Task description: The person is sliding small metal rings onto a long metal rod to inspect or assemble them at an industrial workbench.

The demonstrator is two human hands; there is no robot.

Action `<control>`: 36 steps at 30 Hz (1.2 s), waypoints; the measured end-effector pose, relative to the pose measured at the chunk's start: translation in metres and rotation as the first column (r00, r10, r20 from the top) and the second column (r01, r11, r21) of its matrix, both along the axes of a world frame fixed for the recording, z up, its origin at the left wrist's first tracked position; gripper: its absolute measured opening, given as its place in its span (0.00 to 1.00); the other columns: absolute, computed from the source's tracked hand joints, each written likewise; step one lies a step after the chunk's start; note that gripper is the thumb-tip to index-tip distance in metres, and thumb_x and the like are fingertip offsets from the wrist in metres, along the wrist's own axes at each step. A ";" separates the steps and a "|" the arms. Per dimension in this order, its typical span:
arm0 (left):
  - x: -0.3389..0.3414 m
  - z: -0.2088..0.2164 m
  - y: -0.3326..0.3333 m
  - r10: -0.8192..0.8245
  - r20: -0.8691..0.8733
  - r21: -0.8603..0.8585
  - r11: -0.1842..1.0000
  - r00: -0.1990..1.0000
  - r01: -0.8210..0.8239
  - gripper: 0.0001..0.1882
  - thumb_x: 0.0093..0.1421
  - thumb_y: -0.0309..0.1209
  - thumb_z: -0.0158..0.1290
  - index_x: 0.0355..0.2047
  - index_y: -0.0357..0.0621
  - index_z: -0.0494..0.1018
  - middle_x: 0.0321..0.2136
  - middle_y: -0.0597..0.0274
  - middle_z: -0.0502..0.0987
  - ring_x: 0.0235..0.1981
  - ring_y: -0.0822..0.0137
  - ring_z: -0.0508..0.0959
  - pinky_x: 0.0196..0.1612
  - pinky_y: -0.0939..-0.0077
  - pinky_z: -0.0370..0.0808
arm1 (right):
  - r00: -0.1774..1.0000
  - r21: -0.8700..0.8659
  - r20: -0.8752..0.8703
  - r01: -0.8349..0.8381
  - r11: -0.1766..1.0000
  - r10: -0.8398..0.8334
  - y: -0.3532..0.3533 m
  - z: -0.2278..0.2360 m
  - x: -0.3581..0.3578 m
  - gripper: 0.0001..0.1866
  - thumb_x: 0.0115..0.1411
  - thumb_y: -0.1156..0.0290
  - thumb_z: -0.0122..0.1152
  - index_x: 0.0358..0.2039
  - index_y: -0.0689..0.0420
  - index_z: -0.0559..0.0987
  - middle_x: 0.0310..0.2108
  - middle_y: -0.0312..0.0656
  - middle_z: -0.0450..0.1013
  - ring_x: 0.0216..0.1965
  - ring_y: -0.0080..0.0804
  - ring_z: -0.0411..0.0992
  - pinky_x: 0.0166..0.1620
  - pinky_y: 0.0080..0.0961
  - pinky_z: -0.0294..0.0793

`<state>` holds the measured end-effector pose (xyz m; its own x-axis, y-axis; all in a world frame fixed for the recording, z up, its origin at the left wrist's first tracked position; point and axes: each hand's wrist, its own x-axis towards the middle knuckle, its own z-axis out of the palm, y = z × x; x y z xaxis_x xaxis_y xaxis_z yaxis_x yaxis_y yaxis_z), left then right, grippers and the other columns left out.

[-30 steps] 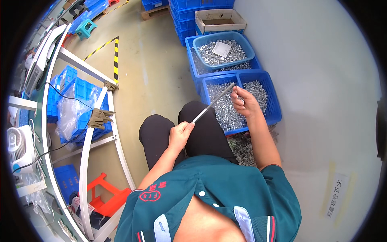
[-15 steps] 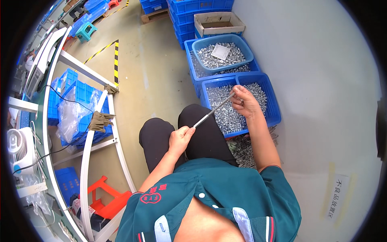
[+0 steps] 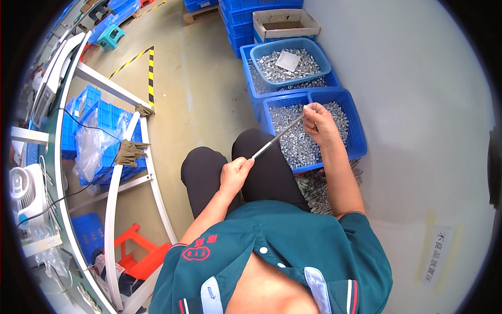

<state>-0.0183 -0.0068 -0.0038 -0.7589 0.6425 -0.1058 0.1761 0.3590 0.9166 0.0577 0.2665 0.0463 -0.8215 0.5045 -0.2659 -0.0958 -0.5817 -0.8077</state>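
Observation:
A thin grey metal rod point(image 3: 278, 136) slants across my lap, its end by my left hand lower and nearer to me. My left hand point(image 3: 234, 177) is closed round that lower end, above my thighs. The rod looks thicker and paler there. At the far end my right hand point(image 3: 321, 125) pinches the tip between thumb and fingers; a small part could be hidden there. Beneath my right hand stands a blue basket point(image 3: 358, 140) of small shiny metal pieces point(image 3: 293, 149), split by a divider. They look like nuts, though too small to be sure.
Behind that basket, a light-blue tub point(image 3: 322, 57) of metal pieces rests on a blue crate point(image 3: 254, 99). Thin metal rods point(image 3: 318, 198) lie beside my right thigh. A white-framed workbench point(image 3: 112, 230), blue crates point(image 3: 107, 118) and a red stool point(image 3: 141, 259) are on my left. A wall point(image 3: 418, 131) runs along my right.
Both hands and the rod have moved slightly away from me, to the far side. My grip on both ends looks the same. The view has shifted a little.

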 end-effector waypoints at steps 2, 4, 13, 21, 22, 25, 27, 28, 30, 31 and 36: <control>-0.001 -0.002 0.000 -0.002 0.033 0.012 1.000 0.999 0.002 0.23 0.60 0.40 0.52 0.15 0.40 0.59 0.12 0.67 0.54 0.16 0.76 0.54 0.18 0.74 0.55 | 0.998 -0.074 -0.063 -0.017 0.997 0.013 0.001 0.002 -0.003 0.08 0.55 0.70 0.62 0.27 0.53 0.70 0.18 0.28 0.62 0.14 0.13 0.56 0.13 0.10 0.50; -0.001 -0.005 0.000 0.000 0.067 0.026 1.000 0.998 -0.002 0.22 0.61 0.38 0.52 0.15 0.41 0.58 0.13 0.73 0.53 0.18 0.81 0.53 0.18 0.78 0.52 | 0.991 -0.075 -0.041 0.128 0.989 -0.131 -0.014 -0.002 -0.010 0.08 0.56 0.70 0.62 0.27 0.52 0.69 0.18 0.28 0.62 0.14 0.13 0.56 0.13 0.10 0.50; -0.002 -0.006 0.002 0.004 0.072 0.027 1.000 0.997 -0.006 0.24 0.60 0.42 0.52 0.15 0.39 0.60 0.11 0.63 0.54 0.15 0.74 0.54 0.18 0.72 0.55 | 0.906 -0.016 0.188 -0.384 0.923 0.380 -0.021 -0.006 -0.009 0.08 0.53 0.71 0.63 0.30 0.57 0.73 0.16 0.26 0.61 0.13 0.12 0.53 0.14 0.11 0.45; -0.004 -0.012 0.004 0.021 0.138 0.079 0.996 0.990 -0.032 0.24 0.60 0.40 0.52 0.14 0.40 0.57 0.11 0.68 0.52 0.16 0.78 0.53 0.18 0.75 0.54 | 0.977 -0.600 -0.051 -0.194 0.776 0.205 -0.005 -0.051 0.012 0.08 0.62 0.68 0.50 0.32 0.60 0.69 0.26 0.39 0.66 0.21 0.18 0.59 0.15 0.09 0.53; -0.004 -0.011 0.003 0.021 0.141 0.077 0.997 0.990 -0.032 0.24 0.60 0.40 0.52 0.14 0.40 0.57 0.11 0.68 0.52 0.16 0.78 0.53 0.18 0.75 0.54 | 0.995 -0.651 0.016 -0.065 0.757 0.100 -0.004 -0.045 0.009 0.09 0.63 0.67 0.49 0.33 0.60 0.69 0.27 0.41 0.66 0.21 0.20 0.60 0.16 0.10 0.54; -0.007 -0.013 0.000 0.032 0.157 0.113 0.992 0.987 -0.050 0.25 0.60 0.41 0.52 0.14 0.40 0.57 0.12 0.71 0.53 0.17 0.79 0.53 0.18 0.76 0.53 | 0.977 -0.617 0.212 0.110 0.779 0.029 0.000 -0.063 0.001 0.10 0.63 0.67 0.48 0.34 0.62 0.69 0.30 0.46 0.69 0.27 0.32 0.70 0.20 0.16 0.69; -0.005 -0.013 0.006 0.008 0.175 0.117 0.993 0.985 -0.029 0.25 0.60 0.41 0.52 0.14 0.40 0.57 0.12 0.71 0.53 0.17 0.79 0.53 0.18 0.76 0.53 | 0.961 -0.649 0.272 0.140 0.748 0.056 0.016 -0.102 0.012 0.09 0.62 0.69 0.47 0.34 0.63 0.69 0.29 0.48 0.69 0.28 0.35 0.72 0.24 0.20 0.75; -0.004 -0.012 0.004 0.018 0.187 0.108 0.993 0.982 -0.039 0.25 0.60 0.40 0.52 0.14 0.40 0.57 0.12 0.70 0.53 0.17 0.79 0.53 0.18 0.76 0.53 | 0.944 -0.642 0.324 0.176 0.746 0.056 0.012 -0.103 0.012 0.09 0.62 0.69 0.47 0.34 0.63 0.69 0.28 0.48 0.69 0.27 0.35 0.72 0.25 0.20 0.75; -0.003 -0.010 0.005 0.029 0.171 0.106 0.993 0.985 -0.047 0.25 0.60 0.40 0.52 0.14 0.40 0.57 0.12 0.70 0.53 0.17 0.79 0.53 0.18 0.76 0.53 | 0.955 -0.604 0.297 0.180 0.777 0.010 0.011 -0.103 0.013 0.09 0.63 0.70 0.46 0.36 0.65 0.69 0.30 0.48 0.69 0.30 0.35 0.72 0.27 0.22 0.77; -0.004 -0.009 0.005 0.027 0.151 0.111 0.993 0.988 -0.044 0.25 0.60 0.40 0.52 0.14 0.40 0.57 0.12 0.70 0.53 0.17 0.79 0.53 0.18 0.76 0.53 | 0.957 -0.579 0.288 0.193 0.792 -0.022 0.009 -0.100 0.010 0.10 0.62 0.71 0.46 0.37 0.65 0.69 0.31 0.48 0.69 0.31 0.35 0.72 0.28 0.22 0.77; -0.005 -0.010 0.003 0.027 0.150 0.077 0.996 0.988 -0.039 0.24 0.60 0.41 0.52 0.15 0.39 0.57 0.12 0.70 0.53 0.17 0.78 0.54 0.18 0.75 0.54 | 0.997 -0.620 0.055 -0.012 0.784 0.059 0.011 -0.091 0.017 0.12 0.62 0.70 0.50 0.42 0.63 0.69 0.29 0.40 0.66 0.23 0.23 0.63 0.19 0.13 0.60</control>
<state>-0.0234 -0.0035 -0.0142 -0.7595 0.6283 -0.1686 0.0253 0.2876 0.9574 0.0749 0.2776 -0.0449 -0.8035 0.1832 -0.5664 -0.0241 -0.9607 -0.2766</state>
